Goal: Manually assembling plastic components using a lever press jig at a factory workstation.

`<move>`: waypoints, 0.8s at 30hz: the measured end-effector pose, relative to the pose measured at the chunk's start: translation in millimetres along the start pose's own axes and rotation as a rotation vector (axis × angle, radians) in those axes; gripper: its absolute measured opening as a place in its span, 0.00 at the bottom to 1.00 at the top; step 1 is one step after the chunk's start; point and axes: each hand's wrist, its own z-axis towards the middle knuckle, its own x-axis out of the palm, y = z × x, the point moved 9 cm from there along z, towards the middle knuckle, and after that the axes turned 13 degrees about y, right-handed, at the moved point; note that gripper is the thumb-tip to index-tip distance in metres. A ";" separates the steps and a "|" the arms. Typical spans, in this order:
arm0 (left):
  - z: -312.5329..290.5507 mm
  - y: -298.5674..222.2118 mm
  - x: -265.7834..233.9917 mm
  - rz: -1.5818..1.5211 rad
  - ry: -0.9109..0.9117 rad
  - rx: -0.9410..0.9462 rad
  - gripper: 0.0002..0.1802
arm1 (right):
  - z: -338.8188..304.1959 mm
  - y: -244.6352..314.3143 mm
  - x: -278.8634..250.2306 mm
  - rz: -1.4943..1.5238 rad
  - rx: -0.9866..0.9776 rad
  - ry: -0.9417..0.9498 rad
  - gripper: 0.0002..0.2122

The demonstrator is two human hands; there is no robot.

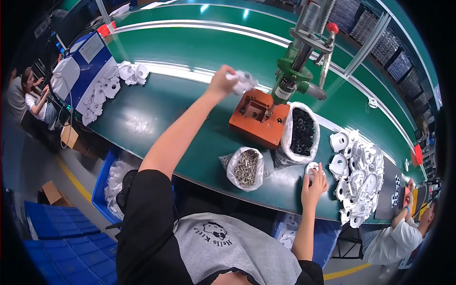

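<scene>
My left hand [222, 83] is raised near the far edge of the bench, closed on a white plastic part [243, 82] that looks blurred. The part hovers just beyond an orange fixture block [259, 124], above which stands a green hand press [289, 76]. My right hand [314, 186] is low at the bench's front edge, its fingers wrapped round another white plastic part [311, 168], partly hidden by them. Between the hands stand a bag of small metal pins [246, 167] and a white bag of small black parts [302, 132].
White plastic parts lie in a large pile [358, 178] at right and a smaller row [102, 92] at left, beside a blue-and-white machine [78, 71]. Behind the bench runs a green conveyor [190, 47]. A co-worker [396, 240] sits at far right; others sit at far left.
</scene>
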 end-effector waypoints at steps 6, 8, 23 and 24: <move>33.0 28.2 -18.0 -0.289 -0.211 -0.070 0.28 | -2.1 -3.5 1.8 0.012 0.012 0.004 0.14; 35.1 11.3 -9.4 0.146 -0.096 -0.127 0.33 | -3.3 -4.1 1.0 0.010 0.006 -0.012 0.14; -102.6 36.1 -9.3 1.009 0.518 -0.019 0.18 | -0.5 -6.1 1.1 0.016 0.015 -0.011 0.15; -107.1 32.5 -9.6 1.005 0.494 0.002 0.16 | -0.2 -6.4 2.3 0.020 0.018 -0.008 0.15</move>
